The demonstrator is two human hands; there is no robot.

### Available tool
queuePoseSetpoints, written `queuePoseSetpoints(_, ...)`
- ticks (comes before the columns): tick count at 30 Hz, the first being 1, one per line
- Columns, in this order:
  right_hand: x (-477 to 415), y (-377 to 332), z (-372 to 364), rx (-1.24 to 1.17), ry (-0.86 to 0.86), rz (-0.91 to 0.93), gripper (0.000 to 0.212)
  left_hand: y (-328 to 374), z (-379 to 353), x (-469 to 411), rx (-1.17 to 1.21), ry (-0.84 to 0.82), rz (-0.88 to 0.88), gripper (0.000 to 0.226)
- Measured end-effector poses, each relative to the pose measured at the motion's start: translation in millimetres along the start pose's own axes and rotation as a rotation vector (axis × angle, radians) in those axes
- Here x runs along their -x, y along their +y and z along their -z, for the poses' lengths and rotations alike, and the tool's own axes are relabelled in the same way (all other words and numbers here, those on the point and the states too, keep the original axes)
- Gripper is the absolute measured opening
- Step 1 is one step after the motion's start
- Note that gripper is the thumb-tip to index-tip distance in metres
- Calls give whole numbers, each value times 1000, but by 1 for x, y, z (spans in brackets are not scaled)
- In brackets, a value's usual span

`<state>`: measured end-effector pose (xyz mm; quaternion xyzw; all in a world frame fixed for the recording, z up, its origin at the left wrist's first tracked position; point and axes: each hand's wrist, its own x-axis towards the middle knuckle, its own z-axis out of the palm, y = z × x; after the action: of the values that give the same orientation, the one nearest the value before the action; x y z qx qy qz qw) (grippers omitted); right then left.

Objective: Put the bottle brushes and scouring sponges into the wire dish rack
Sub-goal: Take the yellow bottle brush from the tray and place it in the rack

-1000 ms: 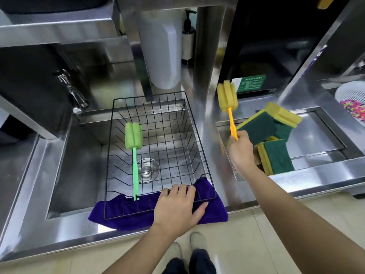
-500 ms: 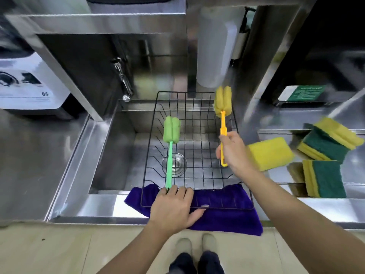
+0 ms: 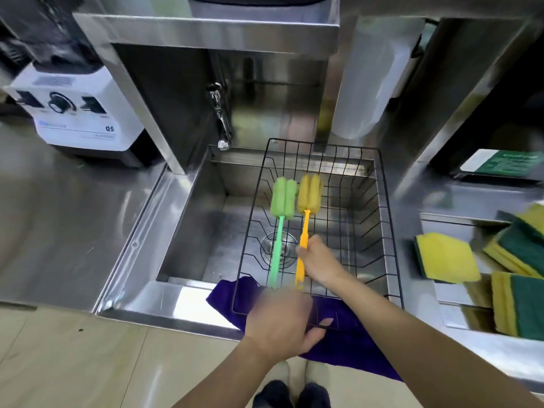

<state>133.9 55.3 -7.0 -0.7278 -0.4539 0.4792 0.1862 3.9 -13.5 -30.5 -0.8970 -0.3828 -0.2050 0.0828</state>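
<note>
**Yellow brush lowered beside the green one**

Orange-handled yellow bottle brush [image 3: 306, 219] sits in the right hand [image 3: 319, 260], fingers closed round its handle inside the wire dish rack [image 3: 391, 260]. Just left of that hand lies the green bottle brush [image 3: 279, 231]. Well to its right, scouring sponges [image 3: 447, 257] wait on the steel counter. The left hand [image 3: 279, 322] grips the rack's near rim over a purple cloth [image 3: 353, 346].

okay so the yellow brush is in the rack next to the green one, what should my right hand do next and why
Probably let go of the yellow brush: it already lies in the wire rack beside the green brush, yet your right hand holds its handle. The sponges wait outside, to the right.
</note>
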Motion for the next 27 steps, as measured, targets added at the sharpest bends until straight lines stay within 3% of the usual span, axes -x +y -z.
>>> queuePoseSetpoints(8,-1,3,0,35,-172,-68,30,0,0,0,7,6,2,45)
queuePoseSetpoints(14,2,2,3,151,-167,-45,37,-1,1,-1,7,-4,-1,46)
queuePoseSetpoints(20,5,0,11,227,-5,-25,42,-2,2,-2,7,-20,-6,47)
queuePoseSetpoints(27,24,-16,65,136,316,130,21,0,3,-4,-7,-103,-63,53)
